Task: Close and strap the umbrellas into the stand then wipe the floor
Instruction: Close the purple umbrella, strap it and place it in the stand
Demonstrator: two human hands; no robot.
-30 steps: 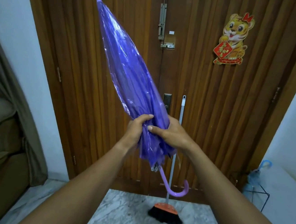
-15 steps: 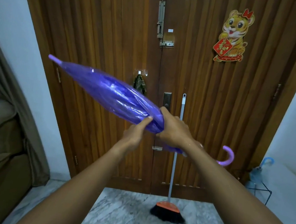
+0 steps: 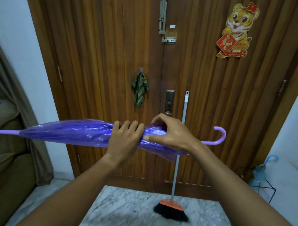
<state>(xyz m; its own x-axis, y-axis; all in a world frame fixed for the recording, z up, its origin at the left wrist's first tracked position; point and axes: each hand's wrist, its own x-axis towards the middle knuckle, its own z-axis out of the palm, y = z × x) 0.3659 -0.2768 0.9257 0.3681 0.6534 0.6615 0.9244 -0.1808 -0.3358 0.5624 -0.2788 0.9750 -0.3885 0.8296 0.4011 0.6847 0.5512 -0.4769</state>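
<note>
Wooden door (image 3: 115,36); furled, glossy purple umbrella (image 3: 70,130)

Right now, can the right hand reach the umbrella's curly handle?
Probably yes. The right hand grips the purple umbrella close to its handle, which sticks out uncovered; it must let go first.

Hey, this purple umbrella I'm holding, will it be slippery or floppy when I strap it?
Likely slippery: the purple umbrella has a glossy plastic canopy, and the right hand looks wet. The canopy seems floppy, bunching in loose folds under the left hand. The shaft is probably stiff, since it lies straight end to end.
</note>
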